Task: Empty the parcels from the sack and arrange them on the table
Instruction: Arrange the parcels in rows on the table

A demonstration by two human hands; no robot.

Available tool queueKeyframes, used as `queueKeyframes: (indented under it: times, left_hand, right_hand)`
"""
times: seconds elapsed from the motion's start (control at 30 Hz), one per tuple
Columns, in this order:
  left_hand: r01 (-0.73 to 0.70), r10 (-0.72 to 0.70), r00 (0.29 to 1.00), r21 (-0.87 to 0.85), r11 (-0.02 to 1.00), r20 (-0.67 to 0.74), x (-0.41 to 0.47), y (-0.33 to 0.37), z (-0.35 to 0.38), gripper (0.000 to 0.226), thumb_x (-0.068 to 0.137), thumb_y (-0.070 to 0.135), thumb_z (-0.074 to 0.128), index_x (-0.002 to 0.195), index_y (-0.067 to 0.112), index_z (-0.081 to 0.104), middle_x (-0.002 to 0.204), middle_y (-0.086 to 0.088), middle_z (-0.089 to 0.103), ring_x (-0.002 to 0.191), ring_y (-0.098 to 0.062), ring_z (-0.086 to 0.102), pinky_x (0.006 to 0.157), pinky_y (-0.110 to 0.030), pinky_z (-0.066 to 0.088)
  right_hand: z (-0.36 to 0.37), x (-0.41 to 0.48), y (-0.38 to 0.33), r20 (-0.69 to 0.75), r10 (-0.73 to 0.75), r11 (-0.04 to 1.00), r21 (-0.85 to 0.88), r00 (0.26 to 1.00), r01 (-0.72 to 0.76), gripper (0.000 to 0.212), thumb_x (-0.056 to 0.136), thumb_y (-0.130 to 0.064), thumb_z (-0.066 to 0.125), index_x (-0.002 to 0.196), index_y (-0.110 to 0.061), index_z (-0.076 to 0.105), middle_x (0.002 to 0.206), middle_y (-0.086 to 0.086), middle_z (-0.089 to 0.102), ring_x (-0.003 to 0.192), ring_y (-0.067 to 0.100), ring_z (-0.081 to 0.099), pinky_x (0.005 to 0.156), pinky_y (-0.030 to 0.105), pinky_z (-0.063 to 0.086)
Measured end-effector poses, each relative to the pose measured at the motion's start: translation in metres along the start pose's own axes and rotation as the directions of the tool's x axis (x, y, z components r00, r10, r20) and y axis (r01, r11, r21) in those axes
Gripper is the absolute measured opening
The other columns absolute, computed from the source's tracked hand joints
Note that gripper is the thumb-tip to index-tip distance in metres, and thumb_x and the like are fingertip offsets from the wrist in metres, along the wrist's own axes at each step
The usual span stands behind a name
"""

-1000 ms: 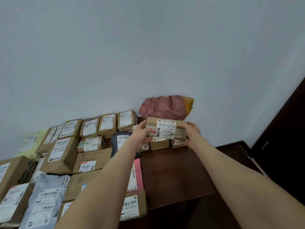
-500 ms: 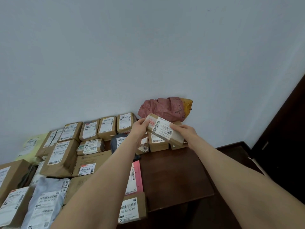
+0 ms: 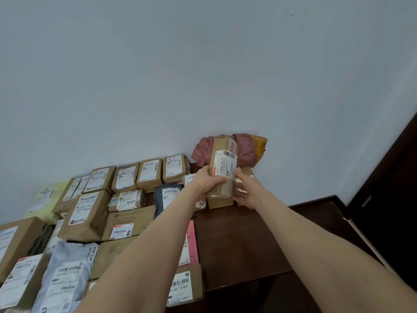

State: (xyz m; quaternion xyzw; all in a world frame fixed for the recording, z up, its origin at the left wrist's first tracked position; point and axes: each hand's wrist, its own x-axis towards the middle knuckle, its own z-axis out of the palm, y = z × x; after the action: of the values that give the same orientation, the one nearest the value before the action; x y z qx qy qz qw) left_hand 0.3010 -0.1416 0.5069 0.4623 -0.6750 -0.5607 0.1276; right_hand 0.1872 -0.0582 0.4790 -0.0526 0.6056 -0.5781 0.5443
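Note:
A long brown cardboard parcel (image 3: 222, 163) with a white barcode label stands almost upright in the air at the back of the dark wooden table (image 3: 237, 240). My left hand (image 3: 208, 180) grips its lower left side. My right hand (image 3: 247, 190) holds its lower right side, fingers partly hidden behind it. Under them sit small brown boxes (image 3: 220, 202). Behind the parcel a crumpled pink bag (image 3: 244, 150) with a yellow one leans on the wall.
Several labelled brown boxes (image 3: 150, 175) and grey mailers (image 3: 65, 279) fill the table's left half in rows. A pink envelope (image 3: 189, 242) lies by my left forearm. Bare dark tabletop lies on the right, with a dark door (image 3: 388, 188) beyond its edge.
The parcel has turned from lying level between my hands to standing nearly upright. Both hands have shifted to its lower end.

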Motion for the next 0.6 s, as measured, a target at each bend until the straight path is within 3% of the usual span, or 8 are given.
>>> queueKeyframes:
  times: [0.13,0.23,0.3,0.37,0.47,0.6]
  left_hand:
    - [-0.008,0.008,1.0,0.039,0.999,0.009,-0.003,-0.001,-0.005,0.059,0.08,0.008,0.071,0.133,0.014,0.045,0.121,-0.008,0.059,0.101,-0.022,0.059,0.078,-0.032,0.053]
    - [-0.039,0.028,0.998,0.176,0.984,0.062,-0.003,-0.002,-0.008,0.064,0.077,0.005,0.072,0.135,0.015,0.046,0.116,-0.005,0.058,0.101,-0.02,0.057,0.08,-0.031,0.052]
    - [-0.073,0.045,0.994,0.311,0.948,0.096,-0.003,-0.001,-0.01,0.067,0.076,0.004,0.071,0.136,0.018,0.046,0.116,-0.004,0.057,0.101,-0.017,0.054,0.082,-0.028,0.048]
    - [-0.101,0.055,0.99,0.395,0.913,0.126,-0.003,0.001,-0.011,0.07,0.075,0.004,0.071,0.137,0.021,0.045,0.117,-0.002,0.055,0.102,-0.016,0.05,0.084,-0.026,0.044]
    - [-0.116,0.068,0.989,0.386,0.915,0.134,-0.001,-0.001,-0.011,0.073,0.074,0.001,0.071,0.139,0.021,0.043,0.12,-0.004,0.053,0.106,-0.017,0.051,0.091,-0.029,0.046]
    - [-0.07,0.08,0.996,0.248,0.966,-0.031,0.005,-0.008,-0.014,0.087,0.071,0.002,0.073,0.146,0.017,0.031,0.135,-0.011,0.042,0.116,-0.025,0.051,0.1,-0.037,0.047]
  right_hand:
    - [-0.004,-0.004,-0.008,-0.01,-0.093,0.995,0.038,0.996,0.093,0.045,0.084,-0.058,0.061,0.119,-0.031,0.049,0.117,0.002,0.051,0.112,0.026,0.052,0.09,0.038,0.048]
    - [-0.009,0.001,-0.01,-0.086,-0.17,0.977,0.115,0.982,0.179,0.072,0.083,-0.054,0.065,0.143,-0.033,0.031,0.126,0.001,0.043,0.118,0.03,0.05,0.095,0.041,0.047]
    - [-0.012,0.005,-0.012,-0.121,-0.189,0.97,0.132,0.975,0.204,0.083,0.082,-0.052,0.068,0.149,-0.035,0.021,0.132,0.001,0.045,0.116,0.03,0.053,0.097,0.045,0.047]
    - [-0.015,0.005,-0.014,-0.117,-0.171,0.974,0.127,0.978,0.186,0.071,0.083,-0.046,0.069,0.143,-0.032,0.035,0.128,0.004,0.053,0.111,0.029,0.056,0.091,0.044,0.051]
    - [-0.016,0.005,-0.012,-0.154,-0.129,0.979,0.139,0.98,0.15,0.042,0.085,-0.03,0.068,0.125,-0.02,0.057,0.118,0.013,0.062,0.106,0.028,0.061,0.082,0.041,0.056]
    - [-0.016,0.003,-0.01,-0.221,-0.107,0.969,0.194,0.969,0.151,0.034,0.087,-0.028,0.066,0.118,-0.018,0.059,0.106,0.011,0.065,0.099,0.029,0.064,0.081,0.043,0.057]
